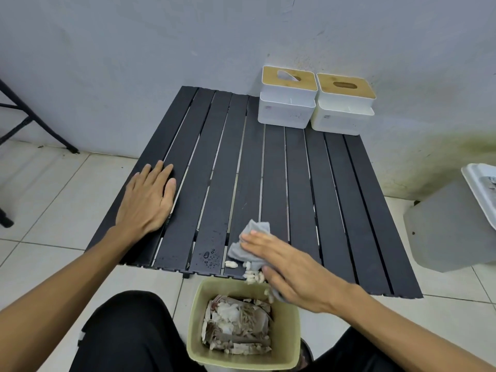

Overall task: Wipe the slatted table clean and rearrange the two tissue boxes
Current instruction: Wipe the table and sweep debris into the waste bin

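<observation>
The person wears black trousers and has bare forearms

The right hand, smeared by motion blur, hides the near half of the grey cloth. A pale tub at the right runs off the edge; so does a black frame at the left. Print on the left tissue box and the right tissue box is too small to read. Scraps in the green bin are a jumble.

Matt black slatted table — soft grey cloth, smooth wood-topped white plastic tissue boxes.
</observation>
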The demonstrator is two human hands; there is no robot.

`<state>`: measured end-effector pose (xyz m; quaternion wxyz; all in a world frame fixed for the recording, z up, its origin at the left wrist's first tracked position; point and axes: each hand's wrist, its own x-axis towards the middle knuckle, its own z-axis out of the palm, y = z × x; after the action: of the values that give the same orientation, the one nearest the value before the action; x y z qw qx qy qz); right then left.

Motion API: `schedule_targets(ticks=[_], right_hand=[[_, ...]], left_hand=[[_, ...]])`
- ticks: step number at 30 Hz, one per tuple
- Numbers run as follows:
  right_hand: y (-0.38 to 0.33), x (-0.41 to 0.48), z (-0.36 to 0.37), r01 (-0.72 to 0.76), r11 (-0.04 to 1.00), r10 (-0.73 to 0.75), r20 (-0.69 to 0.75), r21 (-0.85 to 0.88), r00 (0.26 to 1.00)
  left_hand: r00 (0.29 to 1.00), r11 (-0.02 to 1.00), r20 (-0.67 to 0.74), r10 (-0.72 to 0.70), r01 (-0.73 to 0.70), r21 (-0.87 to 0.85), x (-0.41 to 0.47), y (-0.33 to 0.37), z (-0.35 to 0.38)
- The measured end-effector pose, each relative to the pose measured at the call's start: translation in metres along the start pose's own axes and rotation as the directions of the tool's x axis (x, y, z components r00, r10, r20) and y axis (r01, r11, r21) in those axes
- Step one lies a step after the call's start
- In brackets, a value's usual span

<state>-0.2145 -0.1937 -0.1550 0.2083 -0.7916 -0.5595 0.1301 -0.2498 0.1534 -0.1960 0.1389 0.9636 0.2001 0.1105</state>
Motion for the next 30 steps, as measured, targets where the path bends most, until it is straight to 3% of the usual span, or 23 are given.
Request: schedule_targets(ticks=[11,14,16,18,21,23,25,30], right_hand=[[-0.015,-0.020,0.012,0.111,0.989,-0.106,-0.063,0.096,0.992],[-0.012,-0.014,0.002,0.004,0.973,0.060,-0.271,0.230,0.961],[-0.003,0.006,-0.018,-0.069,0.938,0.224,-0.444,0.339,0.868],[0.018,0.041,-0.042,-0.143,0.895,0.362,-0.501,0.423,0.786],[0.067,0.103,-0.066,-0.304,0.872,0.475,-0.515,0.382,0.714],[0.095,0.136,-0.062,-0.428,0.860,0.510,-0.454,0.277,0.731],[0.106,0.159,-0.051,-0.462,0.874,0.482,-0.395,0.152,0.782],[0.070,0.144,-0.021,-0.266,0.963,0.267,-0.205,0.031,0.942]], left_hand=[[1.000,1.000,0.006,-0.002,0.002,-0.015,-0.001,0.001,-0.002],[1.000,1.000,0.008,0.000,0.000,-0.013,-0.001,0.001,-0.003],[1.000,1.000,0.011,-0.001,0.001,-0.012,-0.001,0.001,-0.003],[1.000,1.000,0.019,-0.001,0.001,-0.013,-0.001,0.001,-0.003],[1.000,1.000,0.024,-0.007,0.008,-0.016,-0.002,0.002,-0.004],[1.000,1.000,0.023,-0.012,0.012,-0.020,-0.003,0.003,-0.005],[1.000,1.000,0.023,-0.012,0.013,-0.028,-0.002,0.004,-0.006],[1.000,0.999,0.020,-0.017,0.018,-0.049,-0.002,0.003,-0.005]])
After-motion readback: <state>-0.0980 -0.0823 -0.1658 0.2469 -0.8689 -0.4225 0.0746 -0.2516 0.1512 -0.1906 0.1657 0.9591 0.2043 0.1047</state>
